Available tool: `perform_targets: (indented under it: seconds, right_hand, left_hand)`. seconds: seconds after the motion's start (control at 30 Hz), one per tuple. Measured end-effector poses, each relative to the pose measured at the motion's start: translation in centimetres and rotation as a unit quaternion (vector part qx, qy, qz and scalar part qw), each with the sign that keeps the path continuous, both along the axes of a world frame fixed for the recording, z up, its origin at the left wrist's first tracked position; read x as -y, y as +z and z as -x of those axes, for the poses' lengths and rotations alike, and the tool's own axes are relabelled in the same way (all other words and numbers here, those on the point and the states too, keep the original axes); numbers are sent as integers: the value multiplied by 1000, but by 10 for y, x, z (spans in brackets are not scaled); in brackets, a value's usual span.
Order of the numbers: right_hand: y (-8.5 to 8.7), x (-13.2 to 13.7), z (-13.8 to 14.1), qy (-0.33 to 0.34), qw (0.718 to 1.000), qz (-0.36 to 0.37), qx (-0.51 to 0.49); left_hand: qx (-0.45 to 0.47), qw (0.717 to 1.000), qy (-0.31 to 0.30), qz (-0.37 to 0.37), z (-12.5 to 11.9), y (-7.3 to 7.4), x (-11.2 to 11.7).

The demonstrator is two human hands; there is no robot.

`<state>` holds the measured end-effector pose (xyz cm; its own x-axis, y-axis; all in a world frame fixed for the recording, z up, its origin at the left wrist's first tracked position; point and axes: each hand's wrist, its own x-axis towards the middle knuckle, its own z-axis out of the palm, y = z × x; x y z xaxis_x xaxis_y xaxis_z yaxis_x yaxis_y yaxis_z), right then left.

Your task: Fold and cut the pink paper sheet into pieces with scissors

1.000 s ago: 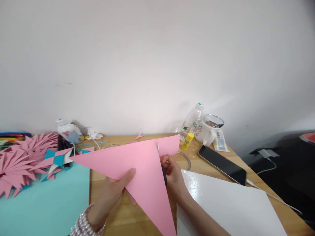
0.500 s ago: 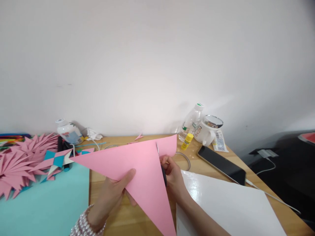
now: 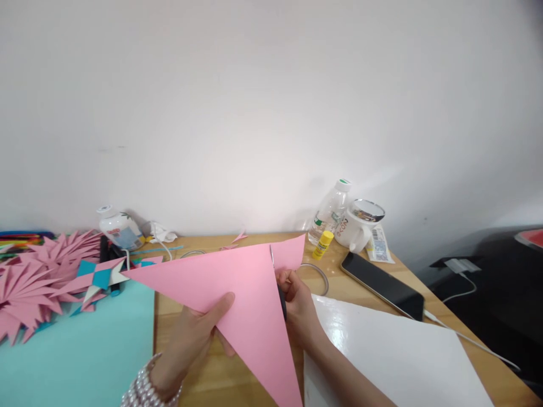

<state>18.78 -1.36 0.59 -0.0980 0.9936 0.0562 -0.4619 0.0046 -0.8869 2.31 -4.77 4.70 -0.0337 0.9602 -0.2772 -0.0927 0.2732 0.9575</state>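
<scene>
A pink sheet of paper (image 3: 241, 282), folded into a large triangle with a strip beyond it at the far right, is held above the wooden table. My left hand (image 3: 199, 328) pinches its lower left edge, thumb on top and fingers beneath. Closed around a pair of scissors (image 3: 282, 303) is my right hand (image 3: 299, 308), at the paper's right edge. The scissors' dark handle shows beside my fingers, and a thin blade lies at the line between triangle and strip. How far the blades are apart I cannot tell.
Pink folded paper pieces (image 3: 25, 288) and a teal sheet (image 3: 80, 362) lie left. Along the back stand a white bottle (image 3: 121, 230), a clear bottle (image 3: 328, 212), a yellow glue stick (image 3: 323, 245) and a white mug (image 3: 354, 229). Right are a phone (image 3: 382, 285) and a white board (image 3: 399, 356).
Almost nothing differs. The paper's left tip has shifted slightly to the right; both hands keep their hold.
</scene>
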Motion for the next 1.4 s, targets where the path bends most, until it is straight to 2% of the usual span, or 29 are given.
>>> perform_targets:
  seconds: [0.13, 0.3, 0.5, 0.8, 0.93, 1.07, 1.23, 1.3, 1.37, 1.4]
  right_hand:
    - [1, 0, -1, -25, 999, -24, 3]
    - [1, -1, -1, -22, 999, -22, 9]
    - [2, 0, 0, -25, 999, -27, 14]
    - [-2, -1, 0, -16, 1000, -25, 0]
    - [-5, -2, 0, -8, 1000, -17, -11]
    - [-6, -2, -2, -17, 1000, -13, 18]
    - [-5, -5, -3, -12, 998, -2, 56]
    - [-8, -6, -4, -2, 997, -5, 74]
    - [-12, -7, -3, 17, 994, -27, 107]
    - [-14, -7, -2, 30, 989, -44, 135]
  left_hand:
    - [16, 1000, 20, 10, -6, 4, 3]
    - [30, 999, 12, 6, -9, 6, 4]
    - [52, 998, 35, -2, -9, 6, 5]
    - [41, 999, -3, 3, -4, 1, 2]
    - [45, 999, 19, 0, -6, 3, 3]
    - [50, 998, 24, -4, -7, 5, 4]
    - [43, 999, -11, -28, 0, -3, 0]
    - [28, 998, 12, -57, 6, -4, -5]
    - [35, 992, 69, -101, 15, -1, -12]
    - [63, 983, 115, -128, 21, 2, -16]
